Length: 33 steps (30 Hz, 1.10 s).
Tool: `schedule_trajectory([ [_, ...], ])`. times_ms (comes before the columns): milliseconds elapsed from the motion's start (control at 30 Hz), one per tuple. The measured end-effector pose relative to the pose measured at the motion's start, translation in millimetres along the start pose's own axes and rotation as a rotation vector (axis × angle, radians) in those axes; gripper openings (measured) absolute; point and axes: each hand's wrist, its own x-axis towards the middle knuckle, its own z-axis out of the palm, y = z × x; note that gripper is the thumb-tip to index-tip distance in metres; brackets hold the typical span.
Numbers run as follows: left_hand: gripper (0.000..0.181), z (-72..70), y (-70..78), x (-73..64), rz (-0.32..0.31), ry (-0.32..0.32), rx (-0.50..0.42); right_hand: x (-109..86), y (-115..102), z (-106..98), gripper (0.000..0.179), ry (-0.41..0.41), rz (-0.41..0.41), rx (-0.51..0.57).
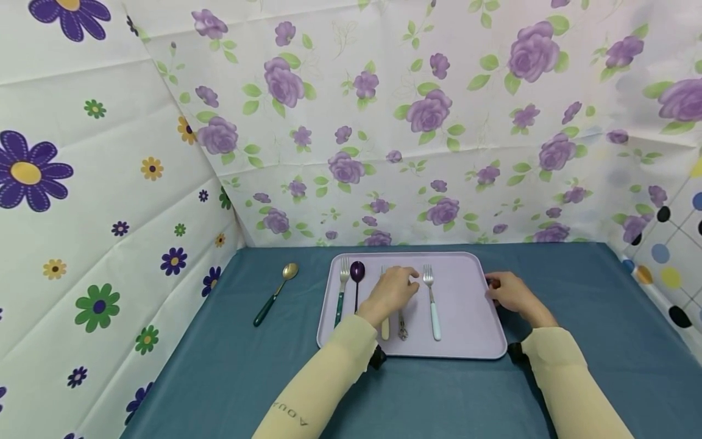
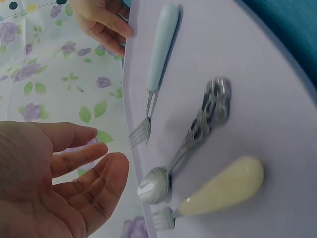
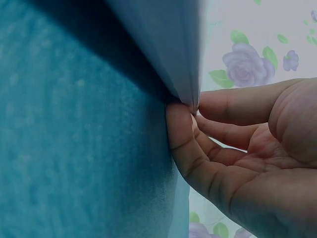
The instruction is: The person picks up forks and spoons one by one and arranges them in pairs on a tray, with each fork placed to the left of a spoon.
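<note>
A pale lilac tray (image 1: 466,311) lies on the blue cloth. My right hand (image 1: 514,294) pinches its right rim, thumb on one side and fingers on the other in the right wrist view. Over the tray's middle hovers my left hand (image 1: 390,294), fingers loosely bent and holding nothing. Below it are a cream-handled fork (image 2: 223,191) and a small silver spoon (image 2: 213,106) with an ornate handle, both partly hidden in the head view. To their right lies a light-blue-handled fork (image 1: 435,317); to their left are a dark purple spoon (image 1: 358,271) and a green-handled fork (image 1: 339,308).
Left of the tray, a gold spoon with a green handle (image 1: 264,312) rests on the blue cloth (image 1: 219,372). A flowered curtain (image 1: 329,122) rises behind the table, with other patterned sheets along both sides.
</note>
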Motion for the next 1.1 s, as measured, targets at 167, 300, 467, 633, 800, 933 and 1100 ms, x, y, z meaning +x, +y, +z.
schedule_trajectory([
  [167, 0.032, -7.4, -8.0, -2.6, -0.019, -0.011, 0.011, -1.2, 0, 2, 0.052, -0.001, -0.009, 0.010],
  [300, 0.031, -12.8, -16.4, -2.2, -0.014, 0.015, -0.011, 0.1, -2, 1, 0.053, -0.003, -0.013, 0.016],
  [467, 0.030, -18.4, -26.5, -3.5, -0.023, 0.024, -0.026, 1.3, -3, -1, 0.052, 0.007, -0.021, 0.003],
  [633, 0.029, -23.9, -34.0, -6.1, -0.036, 0.040, -0.029, -0.1, -1, 0, 0.051, 0.007, -0.023, 0.004],
  [800, 0.029, -26.1, -43.7, -6.1, -0.025, 0.057, -0.028, -2.4, -2, 0, 0.051, 0.012, -0.020, -0.003],
  [933, 0.029, -28.2, -49.8, -6.9, -0.027, 0.059, -0.033, -3.1, -2, -1, 0.052, 0.005, -0.006, -0.001],
  [1100, 0.028, -31.6, -55.3, -8.8, -0.029, 0.056, -0.018, -2.0, -1, -1, 0.052, 0.002, -0.003, 0.004],
])
